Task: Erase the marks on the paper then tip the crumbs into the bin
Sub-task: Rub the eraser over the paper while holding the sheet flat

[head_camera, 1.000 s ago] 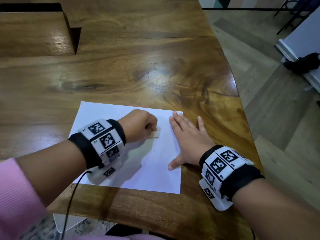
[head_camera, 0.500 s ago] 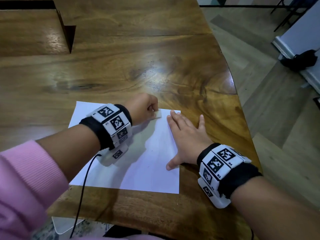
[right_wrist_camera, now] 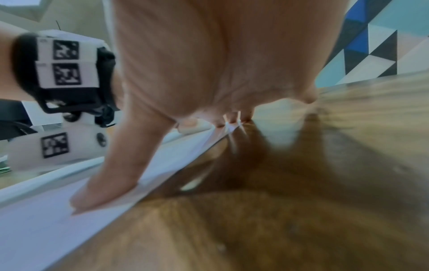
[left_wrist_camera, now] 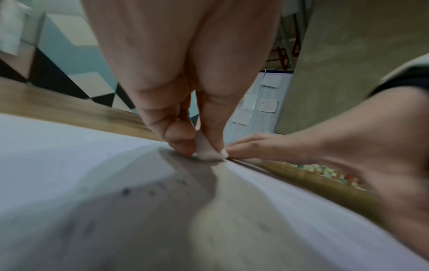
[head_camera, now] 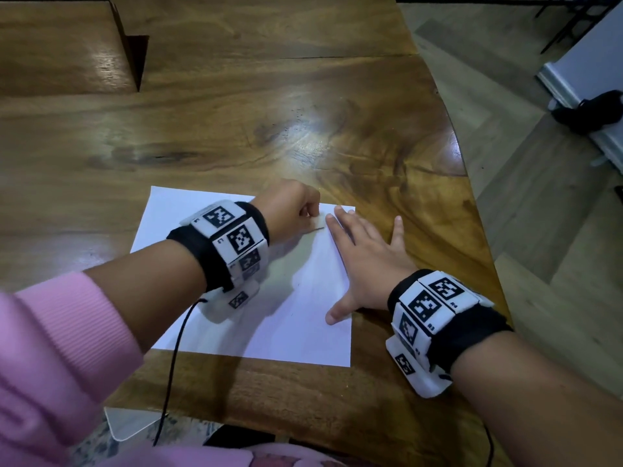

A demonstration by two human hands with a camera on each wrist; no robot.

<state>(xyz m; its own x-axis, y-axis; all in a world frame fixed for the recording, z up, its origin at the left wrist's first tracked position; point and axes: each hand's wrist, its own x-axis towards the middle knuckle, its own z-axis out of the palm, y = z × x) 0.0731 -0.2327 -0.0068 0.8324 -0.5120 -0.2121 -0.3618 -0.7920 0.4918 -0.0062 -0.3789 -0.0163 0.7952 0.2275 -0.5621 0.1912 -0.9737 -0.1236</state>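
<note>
1. Since a second ago my left hand (head_camera: 292, 206) has slid up the paper (head_camera: 296, 332) from its middle to the far edge; my right hand (head_camera: 367, 264) has not moved.
2. Table (head_camera: 236, 129): the sheet lies flat near its front edge. No bin in view.
3. Progress, my guess: mid-erasing. Faint dark specks, marks or crumbs, show on the sheet in my left wrist view. Tipping not yet begun.
4. Right hand: flat, fingers (head_camera: 340, 224) straight and spread, pressing down the sheet's right edge.
5. Left hand: fisted, thumb and fingertips pinching the eraser (left_wrist_camera: 207, 149), its end touching the paper just beside my right fingertips.
</note>
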